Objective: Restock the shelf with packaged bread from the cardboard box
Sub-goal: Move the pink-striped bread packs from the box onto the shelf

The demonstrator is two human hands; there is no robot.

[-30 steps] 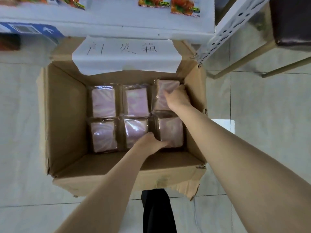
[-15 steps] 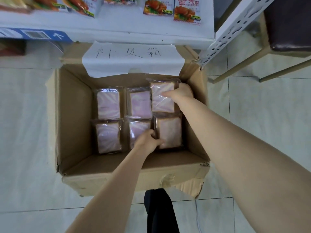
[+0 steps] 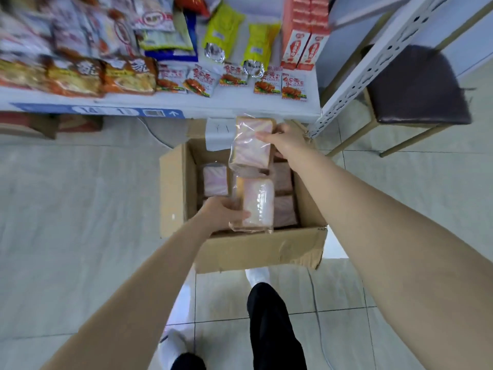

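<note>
Holding one bread pack [image 3: 252,145] in your right hand [image 3: 286,141] and another [image 3: 257,205] in your left hand [image 3: 222,213] above the cardboard box [image 3: 256,249], watch the slippery wrappers: either could slide free before the shelf [image 3: 240,108].

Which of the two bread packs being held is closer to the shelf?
The bread pack in the right hand. It is raised above the box's far end, just below the shelf edge; the left hand holds its pack lower, over the near end.
</note>
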